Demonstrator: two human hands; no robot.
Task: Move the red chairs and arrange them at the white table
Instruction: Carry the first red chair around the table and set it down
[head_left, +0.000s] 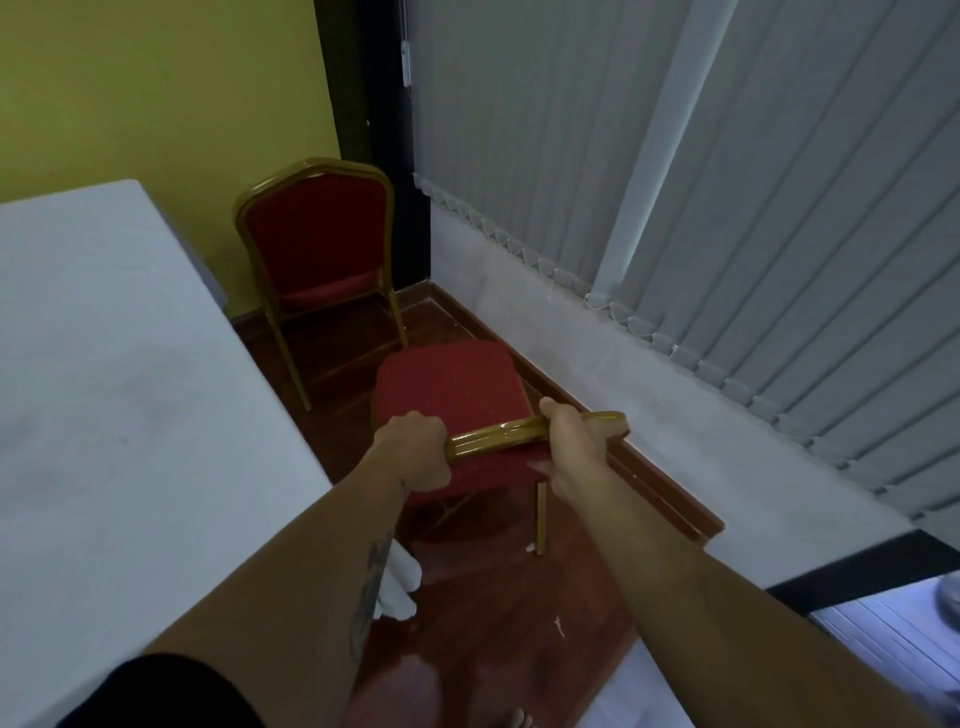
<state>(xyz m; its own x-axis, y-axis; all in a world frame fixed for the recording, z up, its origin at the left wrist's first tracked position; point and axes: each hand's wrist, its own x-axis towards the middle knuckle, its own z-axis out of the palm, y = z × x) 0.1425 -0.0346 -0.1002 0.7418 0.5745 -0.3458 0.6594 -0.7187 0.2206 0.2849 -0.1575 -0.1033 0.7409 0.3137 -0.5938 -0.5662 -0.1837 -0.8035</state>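
A red chair (449, 387) with a gold frame stands in front of me on the wooden floor, seen from above and behind. My left hand (418, 449) grips the left end of its gold top rail. My right hand (569, 439) grips the rail's right part. One gold rear leg shows below the seat. A second red chair (317, 234) stands farther off in the corner, its back facing me, just past the far end of the white table (119, 395). The table fills the left side, with its long edge running close beside the held chair.
A grey wall with a wooden skirting board (618, 457) runs along the right, under grey vertical blinds (727, 208). A yellow wall stands behind the far chair. A narrow strip of dark wood floor lies between table and wall. White cloth (397, 587) hangs off the table's edge near my left forearm.
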